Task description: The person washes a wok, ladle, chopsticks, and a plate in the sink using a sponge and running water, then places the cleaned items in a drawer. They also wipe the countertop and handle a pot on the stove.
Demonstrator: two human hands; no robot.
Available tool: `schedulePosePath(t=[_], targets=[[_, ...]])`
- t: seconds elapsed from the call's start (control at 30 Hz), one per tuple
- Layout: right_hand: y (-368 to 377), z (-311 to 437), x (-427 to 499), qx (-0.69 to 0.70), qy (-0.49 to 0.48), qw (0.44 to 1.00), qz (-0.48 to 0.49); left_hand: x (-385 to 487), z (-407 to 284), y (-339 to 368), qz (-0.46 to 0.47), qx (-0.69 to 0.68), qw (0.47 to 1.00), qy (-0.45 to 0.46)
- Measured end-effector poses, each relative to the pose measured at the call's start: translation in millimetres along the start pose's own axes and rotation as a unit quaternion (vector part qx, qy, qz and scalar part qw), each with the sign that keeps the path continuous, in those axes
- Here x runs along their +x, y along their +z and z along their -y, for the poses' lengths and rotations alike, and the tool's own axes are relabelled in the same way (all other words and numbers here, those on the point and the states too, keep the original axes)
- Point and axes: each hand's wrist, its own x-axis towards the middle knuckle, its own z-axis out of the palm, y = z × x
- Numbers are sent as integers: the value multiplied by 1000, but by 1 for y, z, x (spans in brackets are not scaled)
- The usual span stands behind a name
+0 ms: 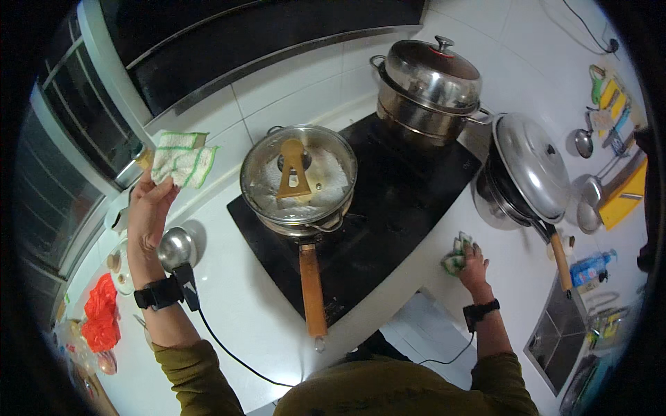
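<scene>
My left hand [153,200] is raised near the window, pinching a white-and-green checked cloth [182,158] between thumb and fingers. Over the counter [234,333] to the right, my right hand [474,268] grips a second green-and-white cloth [453,256], bunched up and pressed against the white surface. Between my hands lies a black glass cooktop [385,218]. A pan [265,216] with a glass lid [333,161] stands on its left part, its wooden handle [313,291] pointing towards me. Pale contents show through the lid, partly hidden by its brown knob piece.
A steel steamer pot [429,93] occupies the cooktop's far end. Right of it, a domed metal lid [536,166] covers a black pan stacked on a steel pot [491,203]. A sink [559,333] is at right. A round metal bowl [177,249] and red bag [101,312] sit left.
</scene>
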Motion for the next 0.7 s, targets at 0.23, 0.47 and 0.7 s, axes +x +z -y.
schedulePosePath(t=[0.23, 0.47, 0.7], targets=[[-2, 88, 50, 175, -79, 980, 45, 8, 21, -15, -33, -12, 999, -28], [36, 130, 95, 85, -94, 988, 87, -20, 15, -18, -30, -21, 999, -2], [53, 127, 119, 59, -182, 965, 182, -37, 25, -16, -87, -32, 996, -11]])
